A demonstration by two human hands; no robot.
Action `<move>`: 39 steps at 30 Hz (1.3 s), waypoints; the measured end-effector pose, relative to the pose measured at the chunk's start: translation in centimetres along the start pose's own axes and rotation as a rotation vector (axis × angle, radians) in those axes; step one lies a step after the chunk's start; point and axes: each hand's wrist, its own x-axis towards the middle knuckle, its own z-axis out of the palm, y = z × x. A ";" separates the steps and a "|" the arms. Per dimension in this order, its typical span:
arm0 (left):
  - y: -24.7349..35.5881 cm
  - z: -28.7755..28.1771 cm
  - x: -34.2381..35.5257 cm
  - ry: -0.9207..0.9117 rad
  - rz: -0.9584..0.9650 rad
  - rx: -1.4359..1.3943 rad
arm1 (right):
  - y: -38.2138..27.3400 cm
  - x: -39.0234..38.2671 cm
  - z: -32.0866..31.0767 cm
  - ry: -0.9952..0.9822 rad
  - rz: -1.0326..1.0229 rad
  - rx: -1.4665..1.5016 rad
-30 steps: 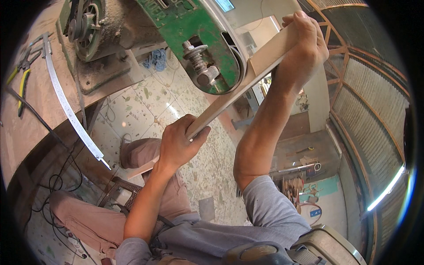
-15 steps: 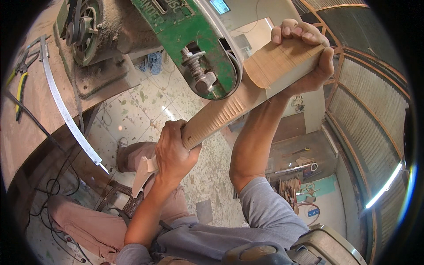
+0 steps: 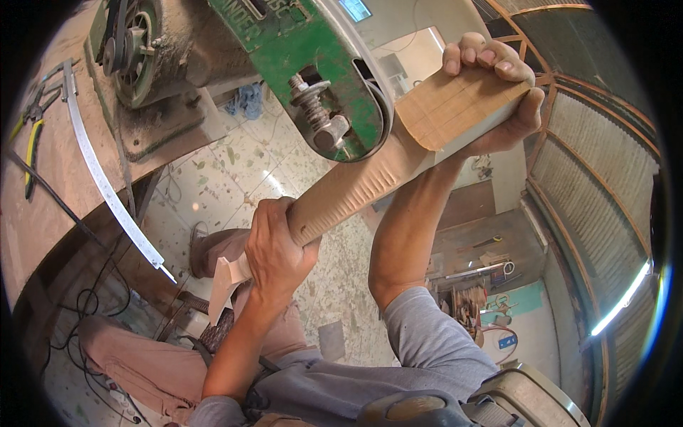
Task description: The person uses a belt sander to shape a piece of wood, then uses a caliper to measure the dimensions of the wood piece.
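Wooden workpiece (image 3: 370, 181): long, pale, held in the air by both hands, slanting from lower left to upper right. It narrows to a rounded shaft at the near end and widens to a flat blade-like end at the far end. Pencil lines run across the flat face of the wide end. Fine ripple marks show along the shaft edge just below the machine.

Left hand (image 3: 277, 245): fingers wrapped fully round the narrow shaft, thumb on top, closed tight on the wood. A short pointed stub of the workpiece sticks out below this hand.

Right hand (image 3: 498, 92): fingers curled over the top edge of the wide end, thumb beneath it, clamped on the wood. Forearm comes up from the lower edge, grey sleeve at the elbow.

Beneath the hands: the person's legs in pinkish trousers and a tiled floor (image 3: 235, 171) speckled with wood chips. Dark cables trail across the floor at lower left.

Just above the mid shaft: green machine housing (image 3: 313, 78) with a bolt and nut (image 3: 324, 121) projecting from it. The workpiece passes right under its rounded lower end; cannot tell whether they touch.

Farther left: a dusty counter (image 3: 43, 185) with a long metal band (image 3: 99, 178) lying over its edge, and yellow-handled pliers (image 3: 28, 153) near its left edge. A dusty pulley wheel (image 3: 131, 46) sits at upper left.
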 end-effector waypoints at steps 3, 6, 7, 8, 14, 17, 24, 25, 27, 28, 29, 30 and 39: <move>-0.1 -0.2 0.4 -0.034 -0.037 -0.024 | -0.3 -0.1 0.2 0.047 0.021 -0.057; -0.3 -0.2 0.7 -0.042 -0.054 -0.048 | -0.5 0.2 0.1 0.047 0.028 -0.111; -0.5 0.0 0.7 -0.038 -0.043 -0.056 | -0.6 0.3 0.1 0.039 0.030 -0.131; -0.6 0.0 0.8 -0.033 -0.032 -0.063 | -0.8 0.4 0.0 0.032 0.031 -0.151; -1.1 -0.4 0.9 -0.061 -0.036 -0.060 | -0.7 0.2 0.2 0.055 0.019 -0.212; -1.3 -0.5 1.2 -0.074 -0.044 -0.074 | -0.2 0.1 1.6 0.157 0.010 -0.186; -1.1 -0.6 1.6 -0.093 -0.073 -0.111 | -0.1 0.1 2.0 0.200 -0.041 -0.376; -1.1 -0.7 1.6 -0.094 -0.079 -0.116 | -0.1 0.1 1.9 0.199 -0.047 -0.408; -1.1 -0.6 1.6 -0.093 -0.079 -0.120 | -0.1 0.1 1.8 0.205 -0.058 -0.461; -1.2 -0.6 1.5 -0.091 -0.073 -0.119 | -0.1 0.1 1.9 0.211 -0.063 -0.481; -1.2 -0.5 1.5 -0.089 -0.067 -0.118 | -0.1 0.1 2.0 0.218 -0.069 -0.502; -1.2 -0.5 1.5 -0.092 -0.071 -0.127 | 0.0 0.0 2.1 0.224 -0.081 -0.540; -1.5 -0.2 1.4 -0.121 -0.136 -0.178 | 0.3 0.0 3.0 0.360 -0.038 -0.606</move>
